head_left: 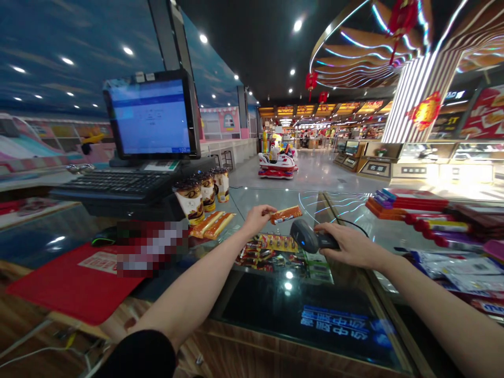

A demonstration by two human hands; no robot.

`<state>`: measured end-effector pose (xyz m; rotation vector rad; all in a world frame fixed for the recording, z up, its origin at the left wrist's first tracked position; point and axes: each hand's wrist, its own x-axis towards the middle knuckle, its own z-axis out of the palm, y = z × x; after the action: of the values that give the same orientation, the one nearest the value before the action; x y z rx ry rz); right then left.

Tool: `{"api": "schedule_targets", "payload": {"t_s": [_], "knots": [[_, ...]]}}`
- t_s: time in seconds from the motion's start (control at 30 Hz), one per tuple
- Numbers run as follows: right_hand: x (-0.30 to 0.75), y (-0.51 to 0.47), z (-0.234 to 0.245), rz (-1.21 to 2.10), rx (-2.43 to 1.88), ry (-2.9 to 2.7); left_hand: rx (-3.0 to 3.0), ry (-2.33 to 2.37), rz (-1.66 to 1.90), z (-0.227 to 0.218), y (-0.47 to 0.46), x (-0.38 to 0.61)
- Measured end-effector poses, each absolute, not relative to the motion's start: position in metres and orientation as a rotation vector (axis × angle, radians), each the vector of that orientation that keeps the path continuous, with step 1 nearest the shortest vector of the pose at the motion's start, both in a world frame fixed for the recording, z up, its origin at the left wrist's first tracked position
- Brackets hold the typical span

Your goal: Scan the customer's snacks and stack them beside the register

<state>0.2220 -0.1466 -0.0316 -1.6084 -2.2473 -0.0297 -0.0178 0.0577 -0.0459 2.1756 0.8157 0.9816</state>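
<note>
"Orange-brown, slim snack packet in a glossy wrapper point(285, 214): where exactly is it?"

"Over the far middle of the glass-topped surface point(271, 302), out at the fingertips of the left hand point(258, 218). The fingers are clamped on its left end, and the rest sticks out to the right."

"Why only by the end?"

"Probably to leave most of the wrapper uncovered beside the dark grey, pistol-shaped handheld scanner point(305, 236). A grip across the middle would hide it."

"And the right hand point(350, 245)?"

"Its fingers are closed round the scanner's handle, with the scanner's head to the left, just beside the packet's right end. I can't tell whether the two touch."

"What about the pair of flat yellow-and-orange packets point(219, 226) at left?"

"They lie on the surface, at the near side of three white, brown and yellow printed cups with dark lids point(191, 199). I'd guess they're grouped there to leave the space between the hands free. No fingers touch them."
</note>
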Motion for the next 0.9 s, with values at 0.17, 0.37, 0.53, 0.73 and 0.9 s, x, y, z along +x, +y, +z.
{"api": "schedule_targets", "payload": {"t_s": [0.17,0.37,0.53,0.73,0.9], "knots": [[0.225,-0.147,-0.029,-0.003,-1.614,-2.27,2.298,0.99,0.948,-0.04,0.06,-0.029],[0.236,-0.147,-0.027,0.029,-1.611,-2.271,2.491,1.128,0.79,-0.03,0.062,-0.046],[0.238,-0.15,-0.025,0.076,-1.641,-2.244,2.577,1.199,0.652,-0.021,0.055,-0.053],[0.238,-0.156,-0.019,0.137,-1.668,-2.193,2.643,1.259,0.383,-0.007,0.036,-0.061],[0.237,-0.16,-0.01,0.157,-1.711,-2.106,2.771,1.428,0.228,0.0,0.02,-0.067]]}}
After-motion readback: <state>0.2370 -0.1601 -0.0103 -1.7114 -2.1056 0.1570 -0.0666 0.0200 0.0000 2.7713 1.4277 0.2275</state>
